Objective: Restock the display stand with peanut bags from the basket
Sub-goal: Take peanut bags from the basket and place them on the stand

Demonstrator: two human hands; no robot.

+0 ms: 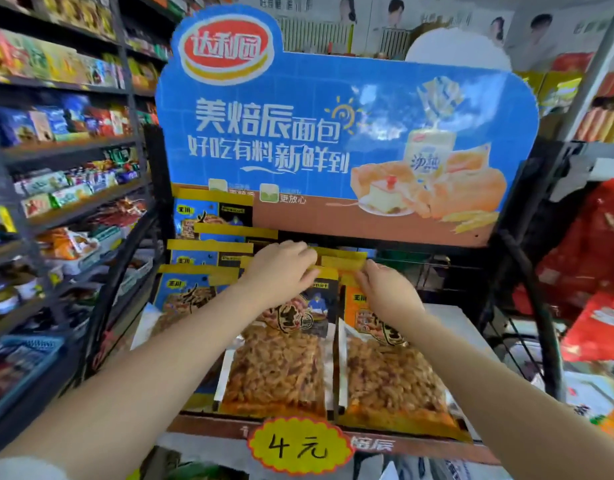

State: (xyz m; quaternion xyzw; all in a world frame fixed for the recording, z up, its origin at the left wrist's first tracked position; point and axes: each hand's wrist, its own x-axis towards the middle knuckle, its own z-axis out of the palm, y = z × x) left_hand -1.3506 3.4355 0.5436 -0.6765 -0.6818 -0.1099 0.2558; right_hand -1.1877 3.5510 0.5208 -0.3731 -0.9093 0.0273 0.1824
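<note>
Stand [520, 258], top shelf: peanut bags in overlapping rows. Left hand [281, 268] and right hand [385, 289] pinch the yellow top edge of the middle bag [277, 362]. Step: seating it. Next, likely: release, fetch another. Basket not identifiable.

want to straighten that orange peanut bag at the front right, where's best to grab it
Judging by its pose, take the orange peanut bag by its flat yellow top seal, from above: it leans back, base behind the front rail, neighbours close beside. The right hand is already there.
</note>
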